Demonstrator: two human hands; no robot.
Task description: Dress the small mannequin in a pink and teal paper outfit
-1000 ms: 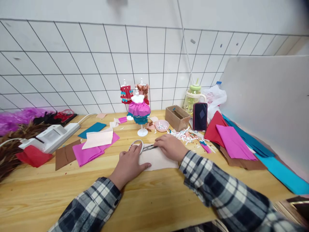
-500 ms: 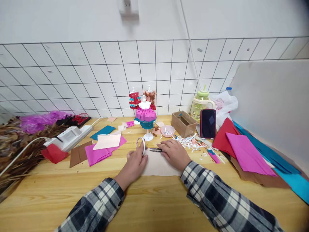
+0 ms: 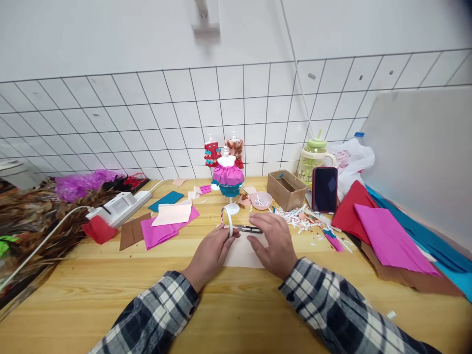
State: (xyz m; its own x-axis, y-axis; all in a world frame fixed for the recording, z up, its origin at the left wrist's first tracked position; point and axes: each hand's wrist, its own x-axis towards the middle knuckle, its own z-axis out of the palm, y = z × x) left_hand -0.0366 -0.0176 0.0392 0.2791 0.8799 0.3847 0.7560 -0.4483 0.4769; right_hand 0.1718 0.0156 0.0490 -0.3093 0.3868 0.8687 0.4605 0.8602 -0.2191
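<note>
My left hand (image 3: 210,253) pinches a white roll of tape (image 3: 229,221) and holds it on edge over a pale pink sheet of paper (image 3: 241,254) on the wooden table (image 3: 228,305). My right hand (image 3: 275,241) rests on that sheet with fingers spread and flat, just beside the roll. Small thread snips (image 3: 249,228) lie right beyond my right fingertips. A little dress form in a pink and teal paper dress (image 3: 227,178) stands just behind the roll.
Pink, cream, brown and teal paper sheets (image 3: 167,223) lie at left by a white power strip (image 3: 120,206) and feathers (image 3: 33,221). A cardboard box (image 3: 285,189), phone (image 3: 324,189), bottle (image 3: 315,157), pink bowl (image 3: 261,200) and paper scraps (image 3: 298,216) stand behind; stacked coloured sheets (image 3: 387,236) lie at right.
My left hand has lifted the tape roll from flat on the table up onto its edge. My right hand has opened flat on the paper. The camera has tilted up slightly.
</note>
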